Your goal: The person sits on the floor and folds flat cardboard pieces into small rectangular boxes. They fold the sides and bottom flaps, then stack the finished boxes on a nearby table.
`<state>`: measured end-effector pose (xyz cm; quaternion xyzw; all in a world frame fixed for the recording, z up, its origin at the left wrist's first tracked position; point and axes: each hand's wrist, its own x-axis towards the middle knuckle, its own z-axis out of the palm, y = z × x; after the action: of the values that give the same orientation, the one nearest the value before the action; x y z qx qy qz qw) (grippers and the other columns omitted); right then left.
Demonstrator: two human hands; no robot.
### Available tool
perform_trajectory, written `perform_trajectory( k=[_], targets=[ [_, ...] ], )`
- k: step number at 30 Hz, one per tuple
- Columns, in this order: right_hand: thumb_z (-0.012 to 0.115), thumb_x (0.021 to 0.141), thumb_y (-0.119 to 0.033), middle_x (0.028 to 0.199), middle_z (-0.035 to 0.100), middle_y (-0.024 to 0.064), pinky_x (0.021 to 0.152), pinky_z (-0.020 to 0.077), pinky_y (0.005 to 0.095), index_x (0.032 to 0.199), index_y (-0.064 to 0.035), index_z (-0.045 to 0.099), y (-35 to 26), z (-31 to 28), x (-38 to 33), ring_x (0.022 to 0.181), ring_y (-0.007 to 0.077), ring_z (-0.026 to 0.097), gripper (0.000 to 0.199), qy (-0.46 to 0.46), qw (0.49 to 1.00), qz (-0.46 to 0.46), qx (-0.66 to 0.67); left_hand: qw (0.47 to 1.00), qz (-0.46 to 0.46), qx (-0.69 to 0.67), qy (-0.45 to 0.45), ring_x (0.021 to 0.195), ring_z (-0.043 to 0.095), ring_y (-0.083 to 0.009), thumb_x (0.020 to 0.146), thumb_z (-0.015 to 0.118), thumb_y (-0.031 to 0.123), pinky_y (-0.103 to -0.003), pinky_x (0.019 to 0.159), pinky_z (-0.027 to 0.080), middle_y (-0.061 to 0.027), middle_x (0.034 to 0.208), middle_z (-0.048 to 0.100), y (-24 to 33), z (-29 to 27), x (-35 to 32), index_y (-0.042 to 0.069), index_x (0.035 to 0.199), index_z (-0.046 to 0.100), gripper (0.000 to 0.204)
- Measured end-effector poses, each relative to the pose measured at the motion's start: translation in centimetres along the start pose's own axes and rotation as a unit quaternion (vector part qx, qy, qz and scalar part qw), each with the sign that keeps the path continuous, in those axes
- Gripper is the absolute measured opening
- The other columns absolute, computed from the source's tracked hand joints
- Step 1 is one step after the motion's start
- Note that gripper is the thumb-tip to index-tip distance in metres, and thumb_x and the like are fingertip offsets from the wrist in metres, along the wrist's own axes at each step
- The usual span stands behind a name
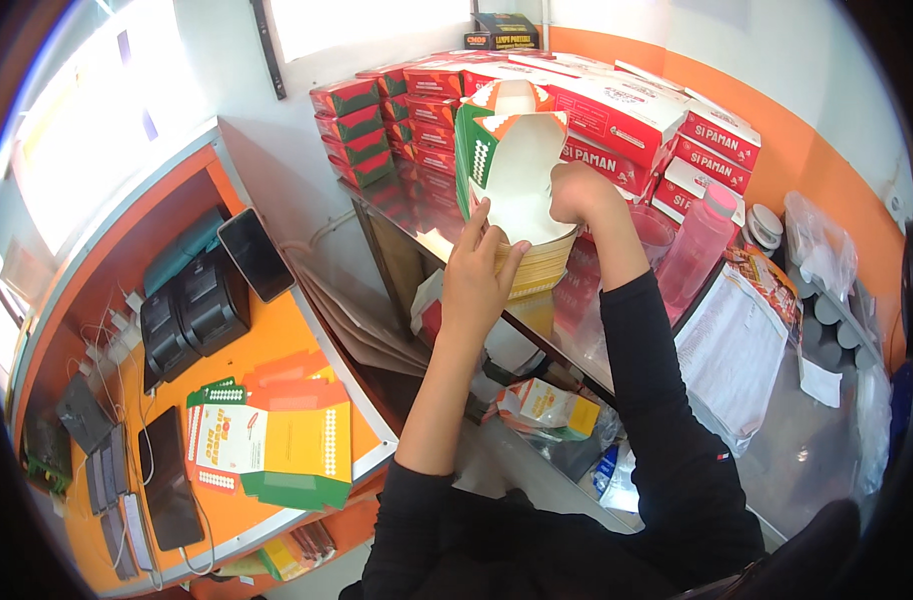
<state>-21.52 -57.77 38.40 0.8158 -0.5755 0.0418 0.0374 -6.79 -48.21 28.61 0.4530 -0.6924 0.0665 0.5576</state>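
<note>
A partly folded food carton (525, 170), white inside with green and orange outer panels, stands with its flaps up on a stack of flat yellow-edged cartons (539, 276). My left hand (480, 272) grips the near left corner, its forefinger along the wall and its thumb over the front edge. At the right side my right hand (581, 196) is curled over the carton's wall, its fingertips partly hidden.
Red boxes (617, 105) are piled behind on the reflective counter. A pink bottle (699, 235) and papers (734, 345) lie to the right. On the orange desk at left are flattened cartons (302, 440), a tablet (172, 480), a phone (255, 255) and a black printer-like device (197, 315).
</note>
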Motion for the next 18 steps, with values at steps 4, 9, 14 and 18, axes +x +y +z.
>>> perform_trajectory(
  k=[4,9,14,18],
  targets=[
    [0.07,0.071,-0.008,0.089,0.068,0.026,0.066,0.0581,0.0361,0.091,0.0147,0.064,0.4,-1.5,-0.2,0.076,0.0294,0.071,0.031,-0.084,0.99,-0.001,0.116,1.0,0.016,0.021,0.015,0.09,0.065,-0.0339,0.086,0.069,0.025,-0.037,0.077,0.051,-0.0242,0.13,0.054,-0.5,-0.2,0.2,-0.003,0.08,0.056,0.031],
    [0.071,0.076,-0.004,0.076,0.069,0.0205,0.061,0.0588,0.0335,0.088,0.0137,0.064,1.6,-3.7,-0.6,0.066,0.0234,0.072,0.023,-0.151,0.961,0.043,0.228,1.0,0.006,0.0,0.001,0.094,0.064,-0.0337,0.085,0.07,0.026,-0.038,0.079,0.051,-0.0239,0.131,0.053,-0.5,-0.4,0.3,-0.003,0.081,0.058,0.032],
    [0.073,0.069,0.003,0.078,0.069,0.0219,0.057,0.0579,0.0336,0.085,0.0177,0.063,-0.4,-3.4,-1.2,0.063,0.0248,0.071,0.024,-0.101,0.983,0.053,0.141,0.997,-0.055,-0.043,-0.032,0.103,0.061,-0.0361,0.084,0.071,0.025,-0.04,0.084,0.05,-0.0233,0.132,0.052,-0.1,-0.5,-0.2,-0.003,0.084,0.058,0.031],
    [0.074,0.068,0.0,0.077,0.069,0.0232,0.055,0.0566,0.0348,0.081,0.0183,0.063,0.4,-2.1,-0.4,0.062,0.024,0.071,0.025,-0.075,0.989,0.062,0.112,0.999,-0.024,-0.048,-0.01,0.105,0.061,-0.0364,0.084,0.071,0.024,-0.039,0.086,0.049,-0.0235,0.131,0.053,-0.1,0.1,0.3,-0.002,0.086,0.059,0.029]
  ],
)
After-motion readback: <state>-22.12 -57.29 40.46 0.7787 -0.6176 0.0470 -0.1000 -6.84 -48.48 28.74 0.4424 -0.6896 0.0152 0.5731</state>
